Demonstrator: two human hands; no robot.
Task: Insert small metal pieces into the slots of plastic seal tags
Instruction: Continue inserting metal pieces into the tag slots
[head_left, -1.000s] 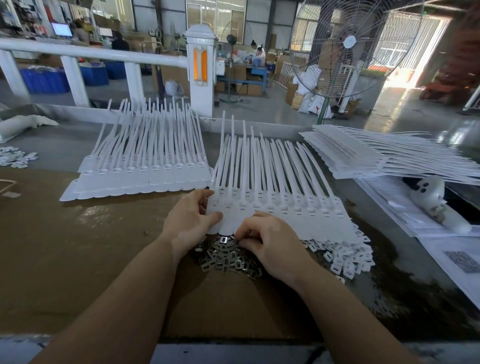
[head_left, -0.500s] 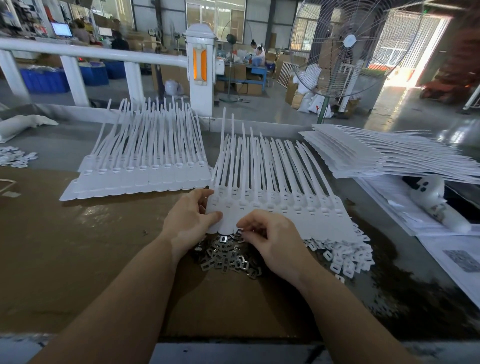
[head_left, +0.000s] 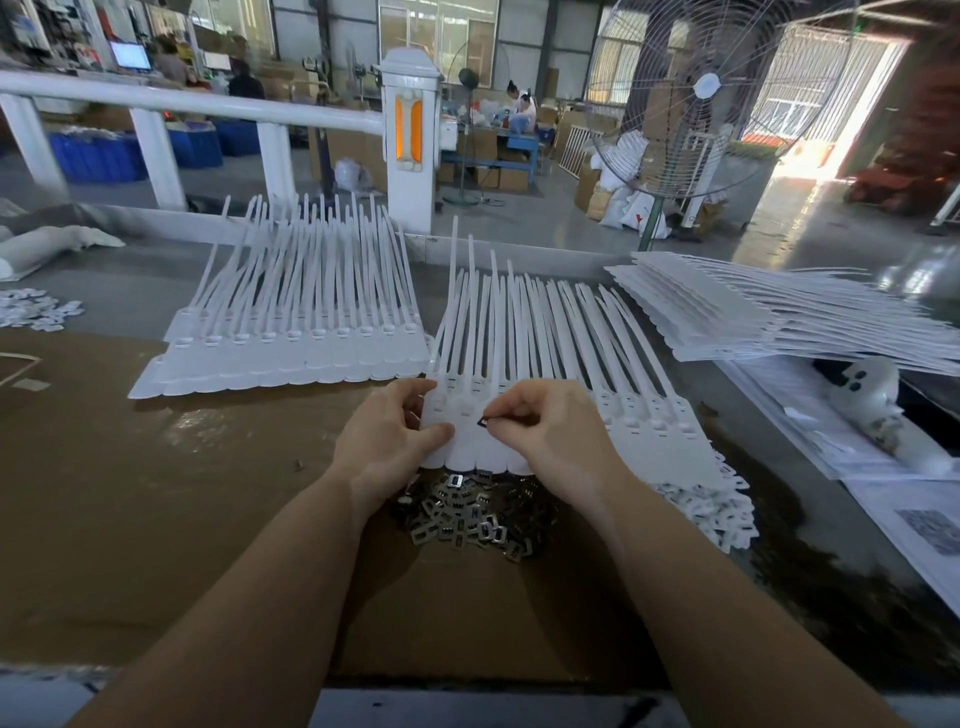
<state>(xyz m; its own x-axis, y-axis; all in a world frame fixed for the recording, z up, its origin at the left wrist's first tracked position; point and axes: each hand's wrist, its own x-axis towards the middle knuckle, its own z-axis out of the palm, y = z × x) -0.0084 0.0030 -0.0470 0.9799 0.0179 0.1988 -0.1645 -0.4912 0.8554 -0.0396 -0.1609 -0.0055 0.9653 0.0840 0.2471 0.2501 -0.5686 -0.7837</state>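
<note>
Right hand (head_left: 556, 431), up from pile, metal piece (head_left: 483, 422) now over tags (head_left: 623, 415)

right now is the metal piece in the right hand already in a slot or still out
Still out. The right hand pinches the metal piece at its fingertips, above the seal tags; it sits in no slot.

- Seal tags (head_left: 545, 332) under the hands: plain white, strips and flat heads alike.
- Second batch of tags (head_left: 291, 343) at 10 o'clock: the same white.
- Stacked tags (head_left: 753, 317) at 2 o'clock: white.
- Metal pieces (head_left: 467, 514) heaped at centre: dull silver-grey with dark cut-outs.
- Small plastic caps (head_left: 711, 514) at 4 o'clock: white.
- Cardboard sheet (head_left: 156, 493): brown with a glossy sheen.
- Surface (head_left: 119, 296): grey.
- Post (head_left: 409, 135) at 12 o'clock: white with orange panels.
- Bins (head_left: 98, 156) at 10 o'clock: blue.
</note>
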